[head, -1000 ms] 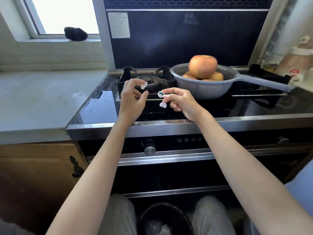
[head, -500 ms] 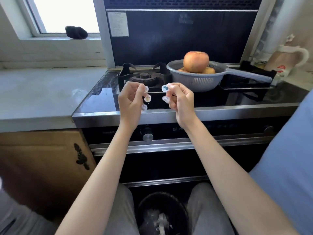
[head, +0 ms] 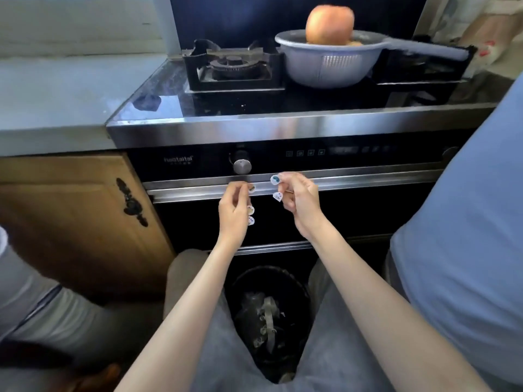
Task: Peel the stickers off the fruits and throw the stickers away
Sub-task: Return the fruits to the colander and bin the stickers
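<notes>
Now lowered off the stove, both hands (head: 235,210) (head: 300,202) over the bin (head: 240,281), each grip pinching stickers (head: 275,180)

Your surface (head: 283,104): black glass stove top with steel front edge, far from you. Burner grate (head: 232,66) sits far left on it. Grey colander (head: 328,63) rests just right of grate, handle pointing right; apple (head: 329,24) on top inside. Pale counter (head: 62,94) adjoins stove on left. Floor near you: black bin (head: 268,312) between your knees, crumpled plastic inside.
</notes>
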`<state>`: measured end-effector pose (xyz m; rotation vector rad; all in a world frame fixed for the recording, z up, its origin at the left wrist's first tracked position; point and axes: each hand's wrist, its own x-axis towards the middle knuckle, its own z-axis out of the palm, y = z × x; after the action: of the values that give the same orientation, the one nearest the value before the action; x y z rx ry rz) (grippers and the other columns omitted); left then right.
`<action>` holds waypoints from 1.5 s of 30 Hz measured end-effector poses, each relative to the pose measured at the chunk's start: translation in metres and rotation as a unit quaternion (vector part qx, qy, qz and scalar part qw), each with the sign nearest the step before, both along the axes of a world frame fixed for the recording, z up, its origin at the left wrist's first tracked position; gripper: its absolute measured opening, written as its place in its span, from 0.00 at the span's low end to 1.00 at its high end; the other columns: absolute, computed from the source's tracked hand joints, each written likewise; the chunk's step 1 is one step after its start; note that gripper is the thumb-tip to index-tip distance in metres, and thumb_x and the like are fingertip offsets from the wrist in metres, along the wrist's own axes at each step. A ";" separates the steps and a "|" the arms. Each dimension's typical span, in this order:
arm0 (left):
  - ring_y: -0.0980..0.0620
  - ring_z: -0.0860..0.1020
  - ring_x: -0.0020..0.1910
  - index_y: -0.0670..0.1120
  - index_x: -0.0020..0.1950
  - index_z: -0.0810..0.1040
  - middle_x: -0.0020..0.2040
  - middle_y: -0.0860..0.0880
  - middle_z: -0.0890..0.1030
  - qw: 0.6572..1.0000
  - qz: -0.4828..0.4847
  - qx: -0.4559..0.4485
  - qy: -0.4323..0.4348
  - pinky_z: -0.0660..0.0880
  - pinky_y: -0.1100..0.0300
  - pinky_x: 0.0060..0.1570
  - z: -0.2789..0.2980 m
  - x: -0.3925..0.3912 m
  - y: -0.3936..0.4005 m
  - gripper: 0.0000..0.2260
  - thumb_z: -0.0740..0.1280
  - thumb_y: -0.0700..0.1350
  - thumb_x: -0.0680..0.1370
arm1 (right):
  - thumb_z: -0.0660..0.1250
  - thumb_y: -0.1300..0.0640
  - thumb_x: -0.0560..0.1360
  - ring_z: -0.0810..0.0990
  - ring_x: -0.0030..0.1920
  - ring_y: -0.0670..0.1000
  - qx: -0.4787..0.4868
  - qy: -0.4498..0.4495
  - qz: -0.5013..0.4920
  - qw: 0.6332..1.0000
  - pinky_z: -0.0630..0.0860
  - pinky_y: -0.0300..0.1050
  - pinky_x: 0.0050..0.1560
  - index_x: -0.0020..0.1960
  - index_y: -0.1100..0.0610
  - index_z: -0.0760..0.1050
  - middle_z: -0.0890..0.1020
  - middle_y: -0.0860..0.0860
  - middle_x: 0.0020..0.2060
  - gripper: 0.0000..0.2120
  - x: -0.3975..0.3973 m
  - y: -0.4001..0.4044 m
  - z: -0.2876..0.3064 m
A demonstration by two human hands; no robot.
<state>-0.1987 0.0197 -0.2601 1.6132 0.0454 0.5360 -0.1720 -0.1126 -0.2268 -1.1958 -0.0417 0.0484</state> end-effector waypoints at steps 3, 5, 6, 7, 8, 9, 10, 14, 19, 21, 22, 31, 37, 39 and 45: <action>0.64 0.72 0.29 0.48 0.48 0.77 0.37 0.52 0.75 0.996 -0.011 -0.013 0.082 0.69 0.71 0.29 -0.044 -0.004 0.001 0.07 0.60 0.43 0.82 | 0.67 0.61 0.76 0.61 0.21 0.44 -0.064 0.051 -0.003 0.997 0.54 0.34 0.20 0.41 0.60 0.77 0.75 0.49 0.26 0.05 -0.008 -0.004 -0.037; 0.62 0.73 0.32 0.47 0.51 0.78 0.38 0.50 0.77 0.990 -0.015 0.012 0.136 0.70 0.69 0.33 -0.073 -0.007 0.001 0.06 0.61 0.42 0.82 | 0.66 0.63 0.76 0.62 0.20 0.44 -0.111 0.085 0.004 0.990 0.56 0.34 0.20 0.43 0.62 0.78 0.76 0.51 0.26 0.04 -0.015 -0.005 -0.064; 0.59 0.74 0.33 0.46 0.52 0.78 0.37 0.49 0.77 0.986 -0.019 0.025 0.163 0.71 0.67 0.34 -0.089 -0.010 0.001 0.07 0.60 0.41 0.81 | 0.66 0.63 0.77 0.63 0.19 0.43 -0.131 0.105 0.008 0.986 0.57 0.33 0.20 0.45 0.63 0.78 0.76 0.52 0.27 0.04 -0.018 -0.004 -0.079; 0.56 0.74 0.33 0.46 0.53 0.78 0.36 0.48 0.77 0.981 -0.023 0.027 0.189 0.72 0.66 0.34 -0.103 -0.012 0.001 0.07 0.60 0.41 0.82 | 0.66 0.63 0.77 0.64 0.18 0.42 -0.153 0.122 0.011 0.981 0.58 0.32 0.20 0.46 0.63 0.78 0.76 0.52 0.28 0.04 -0.021 -0.005 -0.093; 0.53 0.74 0.32 0.45 0.53 0.78 0.34 0.47 0.77 0.976 -0.029 0.019 0.215 0.73 0.63 0.32 -0.116 -0.015 0.001 0.07 0.60 0.40 0.82 | 0.66 0.63 0.77 0.64 0.18 0.40 -0.175 0.137 0.012 0.975 0.58 0.32 0.19 0.47 0.63 0.78 0.75 0.52 0.28 0.04 -0.023 -0.006 -0.106; 0.52 0.74 0.30 0.45 0.54 0.78 0.34 0.46 0.77 0.970 -0.036 0.010 0.239 0.72 0.61 0.31 -0.126 -0.018 0.000 0.07 0.60 0.40 0.82 | 0.66 0.62 0.77 0.64 0.17 0.40 -0.196 0.147 0.014 0.969 0.59 0.31 0.19 0.47 0.63 0.79 0.74 0.51 0.29 0.04 -0.025 -0.007 -0.118; 0.51 0.74 0.28 0.44 0.54 0.78 0.33 0.46 0.77 0.964 -0.044 0.003 0.262 0.72 0.62 0.30 -0.135 -0.021 -0.001 0.08 0.59 0.40 0.82 | 0.66 0.62 0.77 0.65 0.18 0.40 -0.216 0.154 0.018 0.964 0.59 0.31 0.20 0.46 0.62 0.79 0.74 0.50 0.29 0.04 -0.025 -0.008 -0.129; 0.54 0.78 0.27 0.46 0.55 0.79 0.38 0.48 0.78 0.943 -0.066 0.019 0.327 0.71 0.69 0.28 -0.155 -0.031 -0.001 0.07 0.61 0.42 0.81 | 0.71 0.63 0.73 0.71 0.24 0.38 -0.270 0.162 0.020 0.949 0.64 0.27 0.24 0.37 0.57 0.80 0.76 0.44 0.28 0.06 -0.029 -0.011 -0.162; 0.50 0.77 0.38 0.41 0.48 0.81 0.50 0.42 0.82 0.917 -0.069 0.008 0.392 0.70 0.71 0.28 -0.176 -0.037 -0.001 0.07 0.63 0.39 0.80 | 0.71 0.62 0.73 0.72 0.23 0.37 -0.287 0.223 0.027 0.931 0.65 0.26 0.24 0.46 0.64 0.84 0.77 0.44 0.27 0.06 -0.041 -0.017 -0.192; 0.45 0.79 0.45 0.40 0.46 0.82 0.54 0.40 0.82 0.911 -0.065 0.004 0.408 0.76 0.64 0.39 -0.182 -0.037 -0.002 0.08 0.64 0.39 0.79 | 0.72 0.61 0.72 0.72 0.27 0.40 -0.299 0.248 0.028 0.921 0.67 0.30 0.27 0.45 0.64 0.83 0.77 0.47 0.28 0.06 -0.044 -0.019 -0.200; 0.44 0.80 0.50 0.40 0.45 0.83 0.54 0.41 0.83 0.908 -0.062 0.006 0.414 0.77 0.57 0.48 -0.184 -0.037 -0.003 0.08 0.65 0.40 0.79 | 0.72 0.61 0.71 0.73 0.30 0.43 -0.301 0.256 0.028 0.918 0.68 0.33 0.29 0.43 0.64 0.83 0.77 0.49 0.29 0.05 -0.044 -0.019 -0.201; 0.56 0.77 0.35 0.40 0.38 0.85 0.34 0.48 0.82 0.886 -0.028 0.061 0.459 0.71 0.64 0.36 -0.194 -0.041 -0.007 0.03 0.77 0.39 0.68 | 0.75 0.62 0.63 0.72 0.28 0.48 -0.348 0.315 0.052 0.882 0.67 0.40 0.28 0.30 0.60 0.76 0.74 0.50 0.25 0.09 -0.048 -0.014 -0.215; 0.55 0.76 0.32 0.42 0.33 0.82 0.30 0.50 0.80 0.879 -0.014 0.053 0.474 0.70 0.64 0.34 -0.194 -0.040 -0.010 0.06 0.78 0.39 0.65 | 0.74 0.62 0.63 0.73 0.30 0.50 -0.356 0.334 0.052 0.871 0.67 0.42 0.30 0.36 0.63 0.80 0.75 0.54 0.30 0.05 -0.049 -0.013 -0.222; 0.53 0.78 0.35 0.44 0.33 0.82 0.31 0.49 0.80 0.876 -0.005 0.043 0.480 0.71 0.64 0.35 -0.194 -0.039 -0.011 0.05 0.76 0.38 0.66 | 0.74 0.64 0.64 0.77 0.35 0.52 -0.341 0.341 0.048 0.875 0.71 0.44 0.35 0.45 0.71 0.81 0.81 0.58 0.34 0.13 -0.049 -0.014 -0.225; 0.52 0.76 0.34 0.44 0.34 0.82 0.33 0.48 0.80 0.869 0.004 0.033 0.493 0.69 0.65 0.31 -0.193 -0.038 -0.013 0.03 0.73 0.37 0.66 | 0.73 0.66 0.63 0.82 0.43 0.56 -0.357 0.336 0.068 0.869 0.79 0.47 0.45 0.49 0.70 0.81 0.84 0.60 0.41 0.16 -0.047 -0.012 -0.230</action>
<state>-0.2367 0.0063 -0.4526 1.8038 0.8043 -0.3387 -0.2189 -0.1249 -0.4571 -1.8565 0.5514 0.6514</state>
